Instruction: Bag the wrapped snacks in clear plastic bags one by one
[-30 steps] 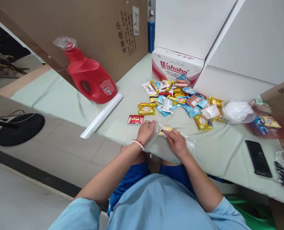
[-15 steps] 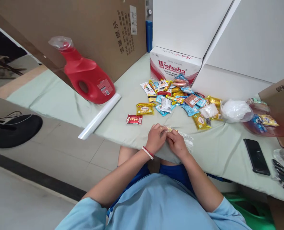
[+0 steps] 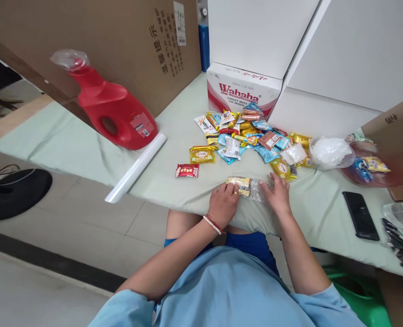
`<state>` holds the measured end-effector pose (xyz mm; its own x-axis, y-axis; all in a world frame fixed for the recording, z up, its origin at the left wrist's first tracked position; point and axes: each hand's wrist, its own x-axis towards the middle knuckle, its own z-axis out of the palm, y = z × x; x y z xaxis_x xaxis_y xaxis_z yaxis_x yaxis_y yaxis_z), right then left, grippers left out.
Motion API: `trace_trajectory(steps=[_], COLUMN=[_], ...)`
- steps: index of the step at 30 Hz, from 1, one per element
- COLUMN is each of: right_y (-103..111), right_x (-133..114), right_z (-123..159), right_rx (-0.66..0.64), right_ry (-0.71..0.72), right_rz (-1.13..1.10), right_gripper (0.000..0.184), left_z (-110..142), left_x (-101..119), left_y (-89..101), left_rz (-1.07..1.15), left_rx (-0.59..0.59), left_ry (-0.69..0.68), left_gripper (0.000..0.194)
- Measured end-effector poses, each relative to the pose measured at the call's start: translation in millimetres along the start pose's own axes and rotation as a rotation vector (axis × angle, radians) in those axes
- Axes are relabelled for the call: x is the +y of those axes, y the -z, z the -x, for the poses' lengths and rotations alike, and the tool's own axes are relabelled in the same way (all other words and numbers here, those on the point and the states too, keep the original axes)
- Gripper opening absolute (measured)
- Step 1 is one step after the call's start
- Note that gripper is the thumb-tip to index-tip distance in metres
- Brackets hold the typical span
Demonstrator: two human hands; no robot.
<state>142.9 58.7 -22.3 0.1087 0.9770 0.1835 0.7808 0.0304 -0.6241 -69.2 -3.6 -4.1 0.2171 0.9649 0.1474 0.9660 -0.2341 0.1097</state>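
Note:
A small yellow-and-dark snack packet point(image 3: 239, 184) lies near the table's front edge, with a crinkled clear plastic wrap point(image 3: 256, 190) stretching to its right. My left hand point(image 3: 223, 205), wearing a beaded bracelet, is palm down with its fingers bent over the packet's near side, gripping it. At the wrap's right end is my right hand point(image 3: 278, 196), thumb and fingers apart; its thumb is close to the plastic. Left of the packet lie a small red packet point(image 3: 187, 170) and a yellow packet point(image 3: 202, 155).
A heap of mixed snack packets point(image 3: 242, 136) lies before a Wahaba carton point(image 3: 242, 88). On the left are a red jug point(image 3: 120, 113) and a white roll point(image 3: 136, 169). To the right are a plastic-filled bowl point(image 3: 331, 153), a translucent red dish point(image 3: 390, 180) and a black phone point(image 3: 361, 215).
My hands were together over the packet and have moved apart. My right hand has shifted right and opened; the packet and clear wrap now lie exposed. The view has turned slightly.

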Motion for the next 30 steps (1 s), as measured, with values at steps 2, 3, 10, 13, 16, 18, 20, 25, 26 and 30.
trace_trajectory(steps=[2,3,10,13,16,18,20,25,26,30], right_y=[-3.9,-4.1,24.1,19.7,-4.9,-22.2,-32.5,-29.0,-27.2,-23.1], right_x=[5.6,7.6,-19.8,-56.1,-84.5,-90.8,-86.8,-62.5,-59.6,-58.0], right_z=[1.8,4.2,6.1,-1.5,-6.1,-6.7,-6.4,-4.7,-4.1,2.1], right_rx=[-0.109,-0.16,-0.172,-0.258,-0.327,-0.364,-0.383,-0.353,-0.352,-0.332], right_ry=[-0.008,-0.012,0.05,0.115,0.263,0.324,0.337,0.283,0.264,0.143], right_rz=[0.109,0.126,-0.033,-0.014,0.02,0.042,0.047,-0.143,-0.196,-0.386], right_gripper=[0.055,0.047,0.024,0.018,0.012,0.017,0.022,0.027,0.027,0.026], left_z=[-1.2,-1.3,2.7,0.8,-1.3,0.4,4.8,1.8,-3.8,-29.2], left_x=[0.6,0.7,4.3,8.6,9.8,5.2,-4.2,-27.4,-28.5,-18.6], left_y=[0.0,0.3,3.6,2.1,-1.7,-4.5,-7.1,-16.1,-18.5,-22.2], left_rz=[-0.017,-0.023,-0.02,0.013,0.072,0.15,0.293,0.715,0.72,0.634], left_rx=[-0.012,-0.022,-0.072,-0.068,-0.073,-0.08,-0.066,0.168,0.188,0.069], left_ry=[-0.004,-0.006,-0.04,-0.065,-0.086,-0.071,-0.058,0.29,0.386,0.351], left_gripper=[0.038,0.038,0.043,0.043,0.041,0.04,0.04,0.036,0.031,0.023])
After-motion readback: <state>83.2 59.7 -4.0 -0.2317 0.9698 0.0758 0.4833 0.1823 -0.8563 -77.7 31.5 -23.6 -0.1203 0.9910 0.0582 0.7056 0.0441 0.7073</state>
